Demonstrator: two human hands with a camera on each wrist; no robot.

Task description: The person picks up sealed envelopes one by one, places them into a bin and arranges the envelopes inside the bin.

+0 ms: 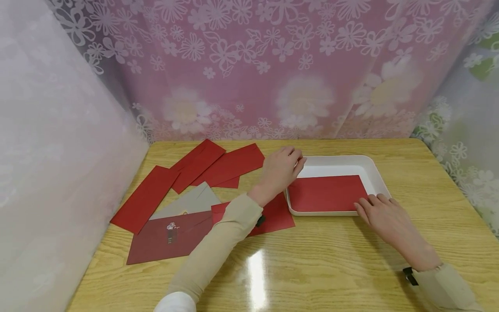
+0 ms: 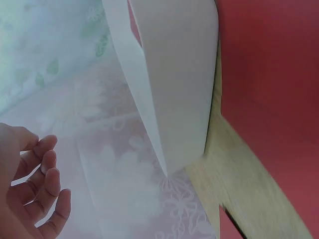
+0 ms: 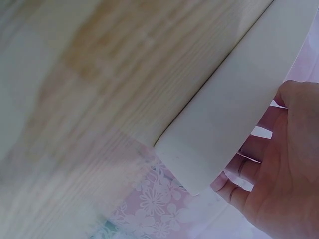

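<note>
A red envelope [image 1: 327, 194] lies in the front part of a white tray [image 1: 334, 213], along its near wall. My left hand [image 1: 281, 170] hovers by the tray's left wall, fingers loosely bent over the rim. In the left wrist view that hand [image 2: 35, 184] has nothing between thumb and fingers, and the tray wall [image 2: 179, 74] stands apart from it. At the front right corner is my right hand [image 1: 390, 219], its fingertips at the rim beside the envelope's right end. The right wrist view has the fingers of this hand [image 3: 279, 169] reaching over the tray's edge [image 3: 214, 119].
Several red envelopes [image 1: 146, 199] lie overlapping on the wooden table [image 1: 312, 268] left of the tray. Among them are a grey envelope [image 1: 191, 200] and a dark red one [image 1: 156, 242] with a printed motif. Another red envelope [image 1: 278, 216] lies under my left forearm. Flowered curtains [image 1: 249, 86] hang behind.
</note>
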